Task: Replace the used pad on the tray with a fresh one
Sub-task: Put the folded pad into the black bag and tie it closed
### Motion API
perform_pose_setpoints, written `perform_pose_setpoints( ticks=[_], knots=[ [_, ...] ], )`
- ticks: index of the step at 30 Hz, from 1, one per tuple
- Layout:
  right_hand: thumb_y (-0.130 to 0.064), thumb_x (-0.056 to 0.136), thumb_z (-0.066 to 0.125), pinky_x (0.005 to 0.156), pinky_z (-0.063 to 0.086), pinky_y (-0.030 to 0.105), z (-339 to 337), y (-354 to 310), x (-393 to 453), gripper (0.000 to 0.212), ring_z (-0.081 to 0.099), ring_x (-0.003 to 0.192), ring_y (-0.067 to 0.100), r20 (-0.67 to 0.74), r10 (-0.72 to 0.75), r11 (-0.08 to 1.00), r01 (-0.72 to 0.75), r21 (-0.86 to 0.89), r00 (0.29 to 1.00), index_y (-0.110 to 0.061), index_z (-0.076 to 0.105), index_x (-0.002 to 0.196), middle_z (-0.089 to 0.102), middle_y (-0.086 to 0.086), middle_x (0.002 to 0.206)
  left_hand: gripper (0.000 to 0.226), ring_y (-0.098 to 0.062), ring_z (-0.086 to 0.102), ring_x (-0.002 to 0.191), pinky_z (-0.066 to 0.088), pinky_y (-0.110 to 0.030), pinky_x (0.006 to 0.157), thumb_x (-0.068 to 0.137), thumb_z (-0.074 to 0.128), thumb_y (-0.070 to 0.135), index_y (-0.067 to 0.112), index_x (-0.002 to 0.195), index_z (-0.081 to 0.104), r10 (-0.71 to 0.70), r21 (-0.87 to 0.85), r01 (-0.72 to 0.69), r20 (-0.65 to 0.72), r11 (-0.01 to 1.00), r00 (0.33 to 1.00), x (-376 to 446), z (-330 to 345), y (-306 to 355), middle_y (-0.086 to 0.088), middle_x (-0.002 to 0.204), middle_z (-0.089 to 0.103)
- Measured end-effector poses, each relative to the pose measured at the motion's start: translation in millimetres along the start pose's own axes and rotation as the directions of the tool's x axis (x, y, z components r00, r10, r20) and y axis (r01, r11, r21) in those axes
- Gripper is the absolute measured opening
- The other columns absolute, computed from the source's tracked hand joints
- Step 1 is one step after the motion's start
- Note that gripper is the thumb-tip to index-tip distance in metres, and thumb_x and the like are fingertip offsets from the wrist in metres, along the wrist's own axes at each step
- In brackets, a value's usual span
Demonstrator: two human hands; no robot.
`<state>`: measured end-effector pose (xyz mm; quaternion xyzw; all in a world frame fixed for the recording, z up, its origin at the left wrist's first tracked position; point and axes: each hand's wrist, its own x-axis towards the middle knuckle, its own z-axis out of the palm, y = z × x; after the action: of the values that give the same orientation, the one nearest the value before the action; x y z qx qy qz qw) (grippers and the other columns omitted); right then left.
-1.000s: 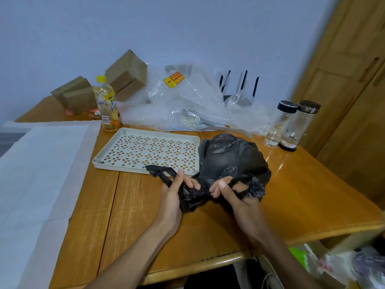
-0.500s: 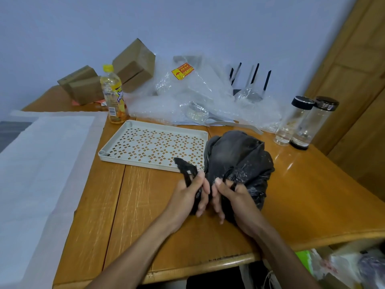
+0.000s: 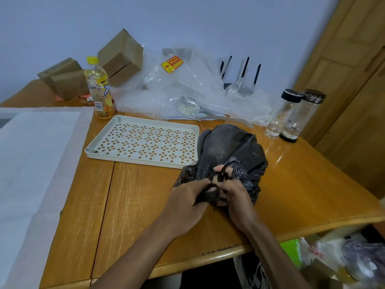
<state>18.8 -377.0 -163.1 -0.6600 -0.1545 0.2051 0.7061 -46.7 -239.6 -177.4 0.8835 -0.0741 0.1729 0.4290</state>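
White perforated tray (image 3: 104,152) bare on tabletop (image 3: 133,205); both hands' fingers (image 3: 220,174) clamped on crumpled black bag (image 3: 231,149).

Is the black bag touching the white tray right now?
Cannot tell. In the head view the black bag overlaps the right end of the white tray and hides its near right corner, so neither contact nor a gap shows.

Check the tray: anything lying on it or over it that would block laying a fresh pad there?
Mostly open: the tray's perforated floor is bare. Only the black bag, gripped by the left hand and right hand, overlaps its near right corner. The yellow-capped bottle stands just beyond the far left corner, outside the rim.
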Motion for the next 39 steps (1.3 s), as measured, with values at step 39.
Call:
perform_pose_setpoints(
  ticks=[39],
  knots=[
    [-0.013, 0.093, 0.064, 0.092, 0.048, 0.024, 5.2, 6.6, -6.8, 0.034, 0.061, 0.109, 0.013, 0.252, -0.334, 0.874, 0.398, -0.277, 0.908, -0.019, 0.062, 0.126, 0.061, 0.004, 0.123, 0.055, -0.013, 0.035, 0.117, 0.05, -0.027, 0.077, 0.095, 0.049, 0.031, 0.019, 0.147, 0.036, 0.001, 0.31, 0.056, -0.179, 0.949, 0.984, 3.6, 10.6, -11.1, 0.005, 0.128, 0.035]
  ],
)
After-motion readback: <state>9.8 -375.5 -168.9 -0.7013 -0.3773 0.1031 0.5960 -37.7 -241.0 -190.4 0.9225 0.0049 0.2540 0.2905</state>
